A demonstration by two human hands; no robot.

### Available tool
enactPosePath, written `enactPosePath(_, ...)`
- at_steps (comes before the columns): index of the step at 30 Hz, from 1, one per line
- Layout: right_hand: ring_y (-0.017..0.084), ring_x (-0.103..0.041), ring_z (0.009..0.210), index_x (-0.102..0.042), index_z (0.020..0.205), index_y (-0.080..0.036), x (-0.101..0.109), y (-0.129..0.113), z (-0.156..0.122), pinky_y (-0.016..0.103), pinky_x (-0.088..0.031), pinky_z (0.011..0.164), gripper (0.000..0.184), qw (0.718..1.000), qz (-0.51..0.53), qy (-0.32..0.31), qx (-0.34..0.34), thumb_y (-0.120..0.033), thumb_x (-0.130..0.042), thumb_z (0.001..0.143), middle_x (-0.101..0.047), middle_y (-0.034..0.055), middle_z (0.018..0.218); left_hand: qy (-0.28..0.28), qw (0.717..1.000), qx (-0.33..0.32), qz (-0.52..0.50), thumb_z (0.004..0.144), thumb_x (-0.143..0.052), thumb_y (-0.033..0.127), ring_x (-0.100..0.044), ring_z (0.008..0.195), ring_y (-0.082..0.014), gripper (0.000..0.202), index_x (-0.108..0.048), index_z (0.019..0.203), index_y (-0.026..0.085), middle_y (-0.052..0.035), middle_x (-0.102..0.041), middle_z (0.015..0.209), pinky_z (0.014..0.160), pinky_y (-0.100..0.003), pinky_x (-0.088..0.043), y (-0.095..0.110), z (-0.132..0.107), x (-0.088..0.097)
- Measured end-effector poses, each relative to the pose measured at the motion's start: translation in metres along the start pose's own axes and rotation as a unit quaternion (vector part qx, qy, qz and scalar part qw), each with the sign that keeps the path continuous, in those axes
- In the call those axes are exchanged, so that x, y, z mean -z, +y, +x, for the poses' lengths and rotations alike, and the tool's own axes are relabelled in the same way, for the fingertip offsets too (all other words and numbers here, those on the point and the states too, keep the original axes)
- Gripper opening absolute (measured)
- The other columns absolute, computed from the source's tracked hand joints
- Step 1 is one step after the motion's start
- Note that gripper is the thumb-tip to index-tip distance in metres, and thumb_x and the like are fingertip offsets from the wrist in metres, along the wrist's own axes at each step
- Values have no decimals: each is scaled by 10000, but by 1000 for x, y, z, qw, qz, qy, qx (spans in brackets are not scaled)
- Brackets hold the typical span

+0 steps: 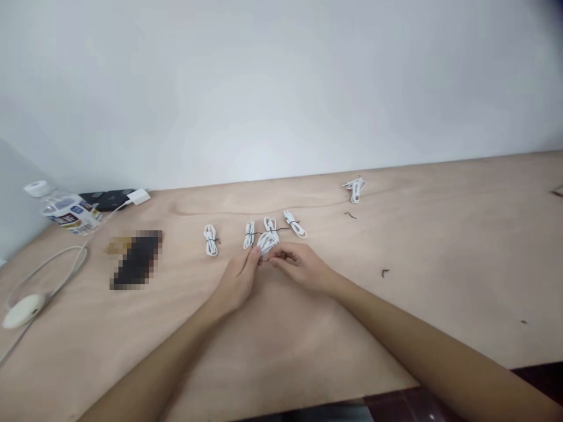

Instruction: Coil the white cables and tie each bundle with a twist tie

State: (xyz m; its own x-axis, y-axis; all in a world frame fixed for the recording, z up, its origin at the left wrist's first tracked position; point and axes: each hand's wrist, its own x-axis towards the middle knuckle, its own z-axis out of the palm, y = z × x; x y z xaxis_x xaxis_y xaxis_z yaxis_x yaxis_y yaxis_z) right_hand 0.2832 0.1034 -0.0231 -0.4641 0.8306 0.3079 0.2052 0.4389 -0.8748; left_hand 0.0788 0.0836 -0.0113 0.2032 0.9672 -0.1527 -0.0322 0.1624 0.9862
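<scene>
Both my hands meet at the middle of the wooden table (pixel 396 234). My left hand (pixel 240 278) and my right hand (pixel 299 266) pinch a coiled white cable bundle (pixel 268 241), with a thin black twist tie at its lower edge between the fingertips. Just behind it lie three more tied white cable coils: one on the left (pixel 211 239), one close to my left fingers (pixel 249 233) and one to the right (pixel 294 224). A further coil (pixel 355 189) lies farther back on the right.
A plastic water bottle (pixel 65 212) lies at the far left by a white charger plug (pixel 139 196) and a black pad. A white mouse-like device (pixel 21 310) with its cord sits at the left edge. A blurred dark object (pixel 136 259) lies left of centre. Loose black ties (pixel 385 272) lie on the right.
</scene>
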Motion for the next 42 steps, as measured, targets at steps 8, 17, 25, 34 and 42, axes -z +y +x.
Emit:
enactPosePath(8,167,-620,788,-735,975,-179,4,15,7,288,-496,714,212,973,212,-70,-59,-391,-723,972,-713,37,892,-75,994,5,77,1011,-489,672,-210,531,-111,523,-473,759,214,62,-286,644,470,-243,-175,0,2,7)
enactPosePath(17,155,-677,740,-531,1483,-326,8,8,0,285,-550,688,709,923,343,-139,-109,-284,-862,857,-775,13,990,-244,963,50,108,1022,-445,680,-229,515,-104,569,-610,800,183,53,-328,620,461,-255,-162,15,-3,15)
enactPosePath(25,215,-719,909,-771,1168,-217,3,8,2,319,-563,788,342,951,282,-106,-62,-324,-853,853,-777,57,1036,-243,958,42,148,1048,-422,654,-295,542,-113,558,-516,743,196,39,-370,634,496,-269,-206,14,-2,19)
enactPosePath(34,247,-639,944,-820,866,-246,-7,17,7,358,-513,792,199,987,100,123,17,-443,-843,872,-721,67,989,-173,984,18,40,1042,-453,660,-198,555,-97,507,-441,803,213,71,-236,701,489,-237,-166,-9,8,12)
enactPosePath(42,239,-682,947,-849,919,-249,-7,11,5,369,-542,827,168,975,182,125,4,-411,-845,872,-758,70,1038,-152,973,-95,147,1086,-404,589,-439,703,-154,481,-573,880,188,8,-462,767,659,-292,-372,-5,7,12)
